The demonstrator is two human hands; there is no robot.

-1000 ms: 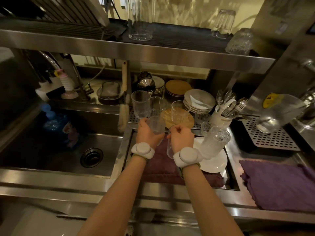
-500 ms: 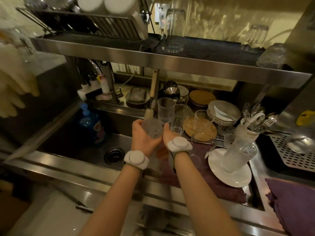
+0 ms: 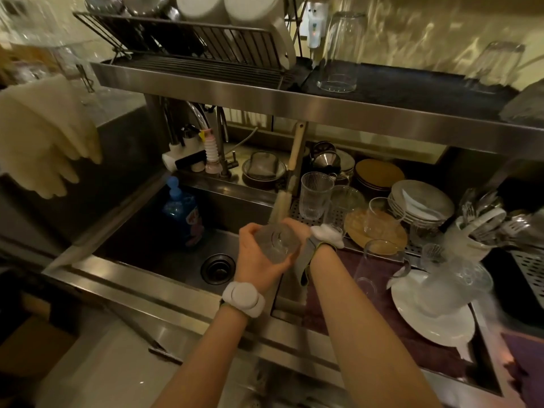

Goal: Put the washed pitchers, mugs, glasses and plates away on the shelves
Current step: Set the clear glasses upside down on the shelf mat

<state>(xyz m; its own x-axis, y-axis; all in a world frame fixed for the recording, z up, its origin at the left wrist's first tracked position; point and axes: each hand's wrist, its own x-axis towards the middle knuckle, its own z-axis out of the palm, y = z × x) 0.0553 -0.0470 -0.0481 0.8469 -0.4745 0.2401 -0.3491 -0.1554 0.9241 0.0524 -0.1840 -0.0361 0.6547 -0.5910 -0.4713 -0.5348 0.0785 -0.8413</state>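
My left hand (image 3: 254,257) grips a small clear glass (image 3: 276,241) over the right edge of the sink. My right hand (image 3: 295,225) curls round the far side of the same glass and is mostly hidden behind it. To the right stand a ribbed glass (image 3: 315,195), a glass (image 3: 379,214) on a brown plate (image 3: 391,240), a glass mug (image 3: 379,266) on a purple cloth, and a textured pitcher (image 3: 453,287) on a white plate (image 3: 432,322). Stacked white plates (image 3: 421,201) sit behind. The steel upper shelf (image 3: 323,106) carries a tall inverted glass (image 3: 341,51).
The sink basin (image 3: 164,254) with its drain (image 3: 217,267) and a blue soap bottle (image 3: 182,216) lies to the left. Rubber gloves (image 3: 44,136) hang at far left. A dish rack (image 3: 206,42) holds white pitchers. A cutlery holder (image 3: 477,231) stands at right; a brush (image 3: 290,178) hangs by the faucet.
Both hands carried the small glass left from above the purple cloth to the sink's edge. My view turned left and up, showing more of the upper shelf and rack.
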